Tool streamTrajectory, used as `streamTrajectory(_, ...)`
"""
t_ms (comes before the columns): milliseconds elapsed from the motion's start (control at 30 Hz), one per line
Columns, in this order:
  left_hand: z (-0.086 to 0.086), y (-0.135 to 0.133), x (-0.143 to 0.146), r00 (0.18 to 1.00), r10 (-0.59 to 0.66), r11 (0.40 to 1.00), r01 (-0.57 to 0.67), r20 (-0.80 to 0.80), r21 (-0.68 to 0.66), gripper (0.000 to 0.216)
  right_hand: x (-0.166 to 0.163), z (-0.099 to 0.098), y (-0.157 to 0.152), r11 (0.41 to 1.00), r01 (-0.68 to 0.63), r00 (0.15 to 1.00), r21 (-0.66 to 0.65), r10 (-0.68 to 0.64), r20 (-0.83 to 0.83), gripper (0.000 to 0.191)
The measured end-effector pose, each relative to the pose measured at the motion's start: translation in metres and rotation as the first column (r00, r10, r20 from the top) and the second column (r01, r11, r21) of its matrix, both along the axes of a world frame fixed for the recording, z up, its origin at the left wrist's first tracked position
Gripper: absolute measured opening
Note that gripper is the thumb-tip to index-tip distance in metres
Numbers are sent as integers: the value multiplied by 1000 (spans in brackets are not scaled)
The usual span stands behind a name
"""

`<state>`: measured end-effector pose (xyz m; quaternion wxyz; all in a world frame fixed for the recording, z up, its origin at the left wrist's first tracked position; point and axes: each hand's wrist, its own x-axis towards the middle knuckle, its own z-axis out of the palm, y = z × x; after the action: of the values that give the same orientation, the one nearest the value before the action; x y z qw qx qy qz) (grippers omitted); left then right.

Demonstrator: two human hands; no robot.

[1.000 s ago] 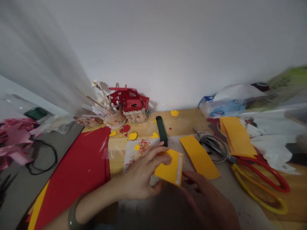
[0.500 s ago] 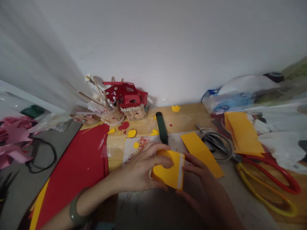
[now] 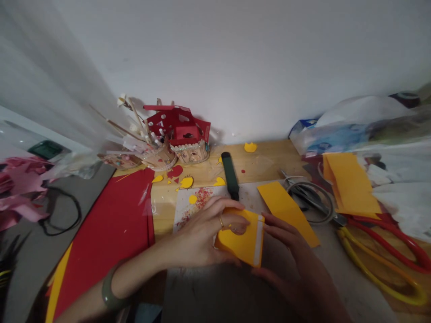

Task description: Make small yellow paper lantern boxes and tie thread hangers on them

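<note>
Between both hands is a folded yellow paper box (image 3: pixel 247 251), with a white strip, which looks like tape, along its right edge. My left hand (image 3: pixel 213 233), with a ring on one finger, grips it from the left, its fingers over the top and face. My right hand (image 3: pixel 292 249) holds the right edge, fingertips at the upper corner and thumb at the lower one. Just beyond the box lies a dark green tool handle (image 3: pixel 229 175). A flat yellow paper strip (image 3: pixel 289 213) rests to the right of the box.
Large scissors (image 3: pixel 384 260) with red and yellow handles lie at the right, near folded yellow paper (image 3: pixel 350 186). Red card sheets (image 3: pixel 114 229) spread on the left. Decorated pots (image 3: pixel 190 152) stand by the wall. Small yellow cut-outs (image 3: pixel 186 181) are scattered on the table.
The whole view has shifted slightly, so the box and hands appear a little farther right. Both hands keep their hold on the box, with hardly any change in grip.
</note>
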<state>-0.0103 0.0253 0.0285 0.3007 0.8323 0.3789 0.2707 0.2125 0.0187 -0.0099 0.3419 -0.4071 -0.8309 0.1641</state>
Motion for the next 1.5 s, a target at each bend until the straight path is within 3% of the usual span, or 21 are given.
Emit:
streamTrajectory(200, 3, -1, 2, 994, 80, 985, -90, -72, -148, 87, 1, -3, -2, 997, 34, 999, -63, -34, -1, 59)
streamTrajectory(367, 7, -2, 4, 987, 82, 966, -113, -139, -232, 99, 4, 2, 3, 999, -24, 990, 39, 18, 140, 54)
streamTrajectory(467, 9, -1, 4, 987, 49, 971, -83, -155, -224, 100, 6, 5, 6, 994, -63, 981, 91, 45, 191, 45)
streamTrajectory(667, 3, -2, -4, 993, 10, 997, -18, -119, -73, 105, 5, -2, 0, 988, -61, 976, 140, 29, 217, 55)
streamTrajectory(833, -1, -16, -8, 988, 106, 993, -99, -115, 60, 92, -1, -11, -8, 992, 40, 983, 118, -60, 173, 52)
streamTrajectory(1000, 3, -43, 0, 963, 250, 945, -221, -99, 239, 51, -7, -16, -11, 983, 77, 988, 165, -98, 122, 47)
streamTrajectory(1167, -5, -62, 11, 942, 336, 910, -326, 8, 256, 31, -10, -15, -9, 978, 82, 990, 193, -103, 101, 48)
streamTrajectory(1500, -26, -70, 15, 946, 322, 884, -316, 40, 346, 31, -8, -18, -11, 981, 72, 993, 183, -88, 78, 60)
